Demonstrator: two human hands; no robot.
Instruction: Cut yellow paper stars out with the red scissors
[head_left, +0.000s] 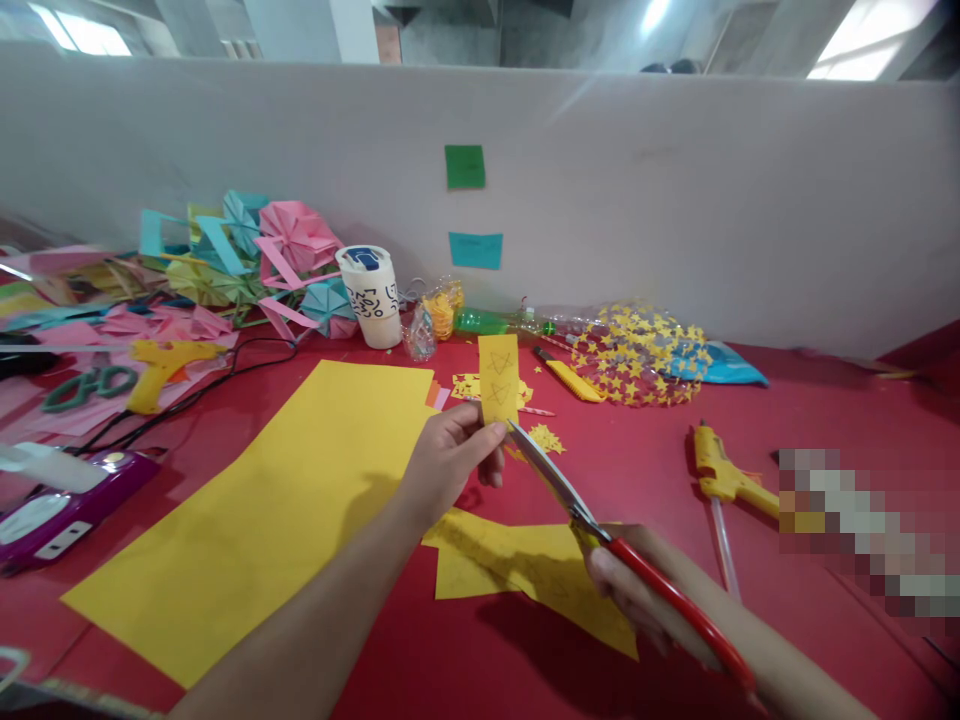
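Observation:
Between thumb and fingers, my left hand [457, 455] pinches a narrow yellow paper strip [499, 372] that stands upright and has stars drawn on it in pencil. My right hand [637, 585] is wrapped round the red handles of a pair of scissors [559, 483]. The blade tips meet the lower right edge of the strip, close to my left thumb. Below my hands lie cut yellow paper pieces [480, 570] with faint star outlines. Behind the strip is a small heap of cut-out yellow stars [546, 438].
A large yellow sheet [315, 470] covers the left of the red table [825, 420]. Glue guns lie left [161, 372] and right [724, 470]. At the back stand a white cup [371, 298], folded paper decorations [292, 240], a yellow cutter [574, 380] and a bag of stars [637, 350].

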